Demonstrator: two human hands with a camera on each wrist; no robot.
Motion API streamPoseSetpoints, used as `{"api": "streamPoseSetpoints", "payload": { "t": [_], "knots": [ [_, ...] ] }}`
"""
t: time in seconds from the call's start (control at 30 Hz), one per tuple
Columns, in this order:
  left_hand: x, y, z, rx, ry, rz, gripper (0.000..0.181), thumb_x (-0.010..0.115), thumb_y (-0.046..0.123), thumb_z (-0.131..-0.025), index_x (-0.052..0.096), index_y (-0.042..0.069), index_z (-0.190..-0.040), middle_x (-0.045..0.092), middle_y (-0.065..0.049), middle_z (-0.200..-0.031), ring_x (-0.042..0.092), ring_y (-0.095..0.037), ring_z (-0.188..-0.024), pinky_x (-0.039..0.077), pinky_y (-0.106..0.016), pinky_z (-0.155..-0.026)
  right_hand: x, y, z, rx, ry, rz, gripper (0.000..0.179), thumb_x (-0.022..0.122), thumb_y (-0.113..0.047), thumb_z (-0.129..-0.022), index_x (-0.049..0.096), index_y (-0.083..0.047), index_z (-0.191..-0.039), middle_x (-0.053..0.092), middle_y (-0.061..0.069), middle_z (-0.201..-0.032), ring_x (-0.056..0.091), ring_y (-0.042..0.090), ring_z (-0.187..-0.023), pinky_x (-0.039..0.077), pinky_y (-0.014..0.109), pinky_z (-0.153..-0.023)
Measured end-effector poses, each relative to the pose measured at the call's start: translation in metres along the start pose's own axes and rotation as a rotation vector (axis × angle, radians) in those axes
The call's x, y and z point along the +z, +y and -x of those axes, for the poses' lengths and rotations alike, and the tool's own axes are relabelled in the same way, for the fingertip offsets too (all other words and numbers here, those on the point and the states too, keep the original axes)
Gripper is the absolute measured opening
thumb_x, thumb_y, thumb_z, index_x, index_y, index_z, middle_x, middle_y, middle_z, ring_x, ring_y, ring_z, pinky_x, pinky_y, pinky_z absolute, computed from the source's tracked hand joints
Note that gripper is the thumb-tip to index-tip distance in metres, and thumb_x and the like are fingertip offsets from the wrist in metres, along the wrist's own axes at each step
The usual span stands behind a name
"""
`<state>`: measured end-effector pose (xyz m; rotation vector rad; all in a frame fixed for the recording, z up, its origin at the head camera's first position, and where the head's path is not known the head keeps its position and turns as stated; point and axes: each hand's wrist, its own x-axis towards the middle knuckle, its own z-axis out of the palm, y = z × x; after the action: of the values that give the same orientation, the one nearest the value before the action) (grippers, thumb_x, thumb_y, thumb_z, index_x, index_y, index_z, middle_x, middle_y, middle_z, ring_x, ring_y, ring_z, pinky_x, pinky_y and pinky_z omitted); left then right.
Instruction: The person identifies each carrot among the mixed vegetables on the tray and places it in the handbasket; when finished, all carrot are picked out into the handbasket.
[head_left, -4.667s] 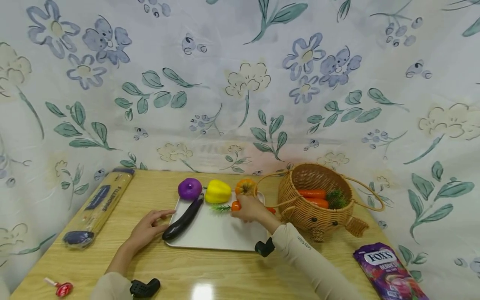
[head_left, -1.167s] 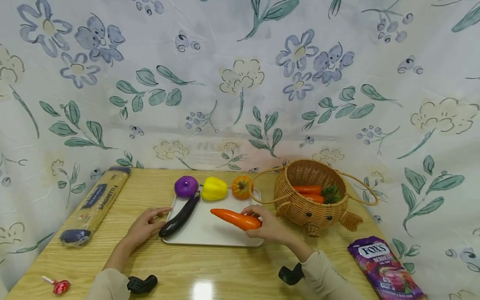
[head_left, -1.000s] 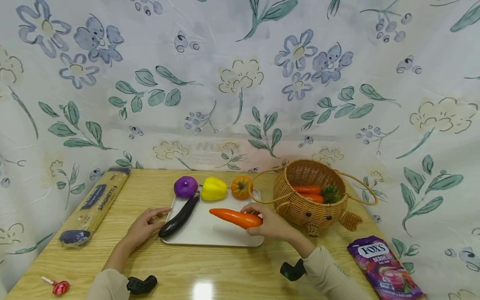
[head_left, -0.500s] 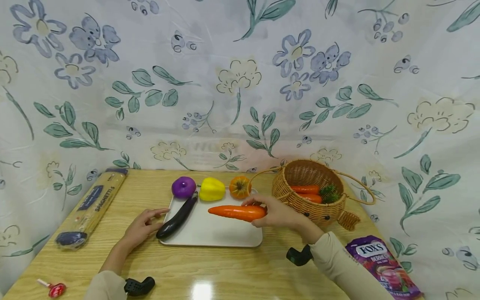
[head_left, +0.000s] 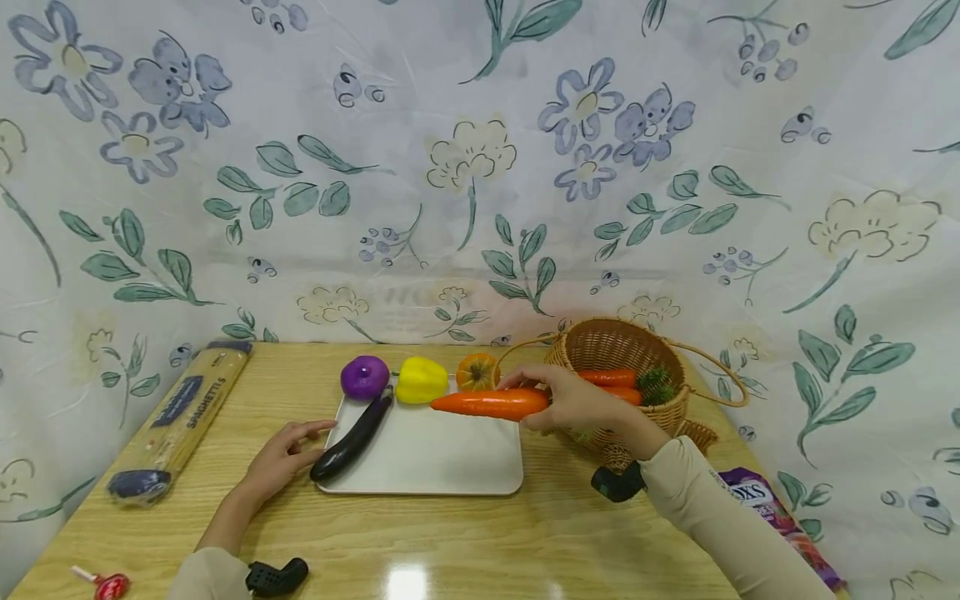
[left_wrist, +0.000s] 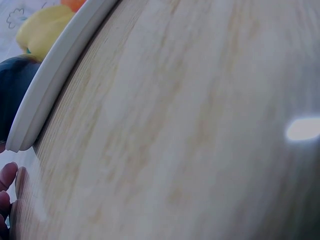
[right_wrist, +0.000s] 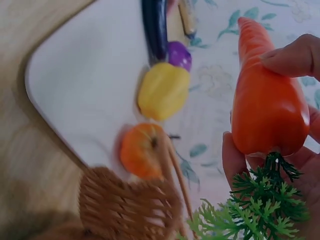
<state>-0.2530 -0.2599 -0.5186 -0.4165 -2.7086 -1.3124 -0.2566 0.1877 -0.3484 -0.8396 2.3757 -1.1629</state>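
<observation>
My right hand (head_left: 573, 402) grips an orange carrot (head_left: 487, 404) by its thick end, raised over the right side of a white tray (head_left: 442, 479). In the right wrist view the thumb lies along the carrot, and green leaves (right_wrist: 250, 207) hang from its top. My left hand (head_left: 281, 458) rests with relaxed fingers at the tray's left edge, next to a dark eggplant (head_left: 352, 440). A purple onion-shaped vegetable (head_left: 364, 377), a yellow bell pepper (head_left: 421, 380) and a small orange pumpkin (head_left: 477, 372) line the tray's back edge.
A wicker basket (head_left: 555, 358) with more carrots (head_left: 607, 377) stands right of the tray, partly behind my right hand. Spaghetti (head_left: 180, 425) lies at the left, a red lollipop (head_left: 111, 587) at the front left. My sleeve partly covers a purple candy bag (head_left: 780, 517).
My right hand earlier reached down at the tray; it now holds the carrot, lifted and carried right toward the basket. The left hand stays at the tray edge. The view shifts slightly.
</observation>
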Motion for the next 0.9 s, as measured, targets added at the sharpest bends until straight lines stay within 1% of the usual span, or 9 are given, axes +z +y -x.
{"api": "streamPoseSetpoints", "payload": {
  "t": [0.03,0.1,0.17,0.27,0.47,0.57,0.63,0.7,0.9],
  "knots": [
    [0.000,0.001,0.000,-0.001,-0.001,0.002,0.040,0.070,0.014,-0.091,0.064,0.005,-0.130,0.059,-0.009,-0.106,0.036,-0.008,-0.072,0.032,-0.027,-0.064,-0.004,0.000,0.001,0.013,0.000,-0.016,0.049,0.070,-0.006,-0.084,0.058,-0.010,-0.131,0.056,0.015,-0.120,0.059,0.025,-0.091,0.056,0.045,-0.074],
    [0.001,0.002,-0.001,-0.004,-0.005,0.003,0.041,0.070,0.015,-0.091,0.064,0.005,-0.130,0.059,-0.009,-0.106,0.036,-0.008,-0.073,0.032,-0.027,-0.065,-0.013,-0.001,0.003,0.014,0.013,0.000,0.050,0.070,-0.006,-0.084,0.058,-0.010,-0.133,0.057,0.015,-0.120,0.059,0.025,-0.092,0.056,0.046,-0.077],
    [0.001,0.002,-0.002,-0.002,-0.005,0.001,0.041,0.070,0.015,-0.091,0.064,0.005,-0.130,0.059,-0.009,-0.106,0.036,-0.008,-0.073,0.032,-0.027,-0.065,-0.023,-0.001,0.006,0.008,0.028,0.026,0.051,0.071,-0.006,-0.084,0.058,-0.010,-0.133,0.057,0.014,-0.119,0.058,0.025,-0.094,0.053,0.044,-0.081],
    [0.002,0.002,-0.003,-0.001,-0.011,0.002,0.041,0.069,0.014,-0.091,0.064,0.005,-0.130,0.059,-0.009,-0.106,0.037,-0.008,-0.074,0.032,-0.026,-0.065,-0.039,0.003,0.009,-0.020,0.059,0.098,0.050,0.072,-0.007,-0.083,0.059,-0.010,-0.132,0.059,0.013,-0.117,0.055,0.025,-0.096,0.046,0.039,-0.084],
    [0.002,-0.003,-0.002,0.007,0.004,-0.017,0.040,0.069,0.015,-0.091,0.064,0.005,-0.130,0.060,-0.010,-0.108,0.039,-0.006,-0.076,0.033,-0.026,-0.066,-0.066,0.012,0.014,0.002,0.091,0.139,0.046,0.072,-0.008,-0.086,0.060,-0.012,-0.131,0.057,0.011,-0.124,0.053,0.026,-0.098,0.043,0.040,-0.086],
    [0.001,-0.004,-0.001,0.003,0.012,-0.025,0.039,0.069,0.014,-0.091,0.064,0.005,-0.129,0.060,-0.010,-0.108,0.040,-0.005,-0.076,0.034,-0.026,-0.066,-0.077,0.016,0.017,0.022,0.101,0.126,0.046,0.073,-0.007,-0.085,0.062,-0.013,-0.129,0.058,0.010,-0.124,0.054,0.027,-0.099,0.043,0.041,-0.087],
    [0.001,-0.003,0.000,0.000,0.006,-0.025,0.039,0.068,0.014,-0.092,0.064,0.005,-0.129,0.060,-0.011,-0.109,0.040,-0.005,-0.077,0.035,-0.026,-0.066,-0.083,0.021,0.019,0.025,0.109,0.122,0.045,0.073,-0.006,-0.085,0.062,-0.011,-0.129,0.059,0.011,-0.123,0.054,0.027,-0.099,0.044,0.041,-0.088],
    [0.001,-0.002,-0.001,-0.005,-0.002,-0.024,0.039,0.067,0.015,-0.092,0.064,0.005,-0.130,0.060,-0.011,-0.110,0.041,-0.005,-0.078,0.035,-0.026,-0.066,-0.089,0.024,0.021,0.045,0.117,0.102,0.047,0.073,-0.003,-0.084,0.062,-0.011,-0.129,0.060,0.011,-0.124,0.055,0.028,-0.100,0.044,0.041,-0.089],
    [0.001,-0.002,-0.002,-0.024,-0.015,-0.027,0.039,0.067,0.016,-0.093,0.063,0.006,-0.131,0.060,-0.012,-0.112,0.041,-0.006,-0.079,0.035,-0.026,-0.067,-0.104,0.035,0.026,0.107,0.127,0.109,0.047,0.073,-0.006,-0.083,0.061,-0.011,-0.129,0.061,0.012,-0.125,0.055,0.027,-0.100,0.044,0.040,-0.089]
  ]
}}
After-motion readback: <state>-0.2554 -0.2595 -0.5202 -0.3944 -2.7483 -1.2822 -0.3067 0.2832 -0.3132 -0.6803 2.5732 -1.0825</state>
